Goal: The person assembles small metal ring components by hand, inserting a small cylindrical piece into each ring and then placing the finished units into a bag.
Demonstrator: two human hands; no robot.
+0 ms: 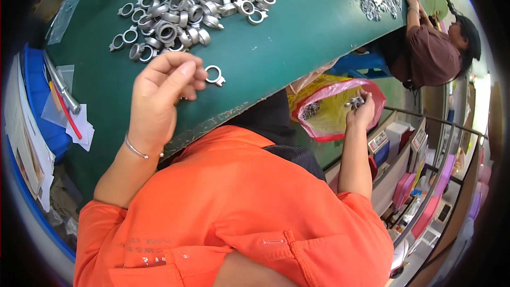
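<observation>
My left hand (164, 87) is over the green table with its fingers curled and the thumb laid against them. A small glint shows under the fingers, but what they hold, if anything, is hidden. Right at the fingertips is a single silver metal ring with a small lug (214, 75). Beyond the hand spreads a large pile of similar metal rings (194, 8). To my right, my right hand (362, 110) is closed around several small metal rings (354, 102). It is over the mouth of a red and yellow plastic bag (333, 125), where more metal pieces (309, 110) lie.
The green tabletop (287, 37) has a worn near edge. At the left, a blue tray (37, 90) holds a metal tool, a red pen (73, 122) and papers. A co-worker in brown (433, 56) sits at the far right. Shelving (409, 175) stands at my right.
</observation>
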